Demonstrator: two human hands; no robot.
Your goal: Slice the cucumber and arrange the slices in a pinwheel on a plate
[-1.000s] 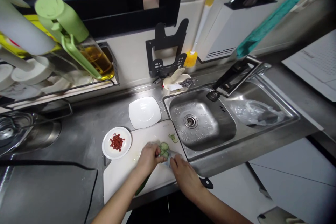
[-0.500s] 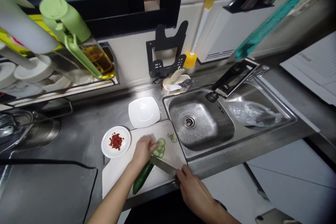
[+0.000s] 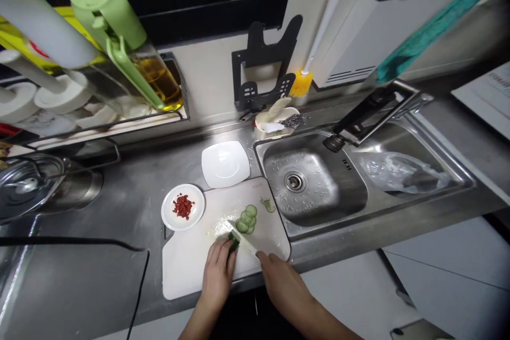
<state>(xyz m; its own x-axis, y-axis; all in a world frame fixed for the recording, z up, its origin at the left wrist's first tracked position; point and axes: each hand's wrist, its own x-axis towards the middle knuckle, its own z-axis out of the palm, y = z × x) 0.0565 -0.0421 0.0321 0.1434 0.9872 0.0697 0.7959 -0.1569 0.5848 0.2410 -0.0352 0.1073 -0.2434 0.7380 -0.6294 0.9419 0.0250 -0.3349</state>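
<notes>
On the white cutting board, my left hand is closed around a dark green cucumber, with only its cut end showing past the fingers. My right hand grips a kitchen knife, whose blade lies against the cucumber's cut end. Right beside the blade sits an overlapping pile of pale cucumber slices. Small green trimmings lie near the board's far right corner. A wet patch glistens on the board left of the blade.
A white plate with chopped red pieces overlaps the board's left corner. Behind the board stands a square white dish. To the right is a steel sink with a black faucet. An oil bottle occupies the shelf at left.
My left hand has moved from the slices back toward me and now holds the cucumber. The knife has come to the cucumber's end. The view has shifted slightly.
</notes>
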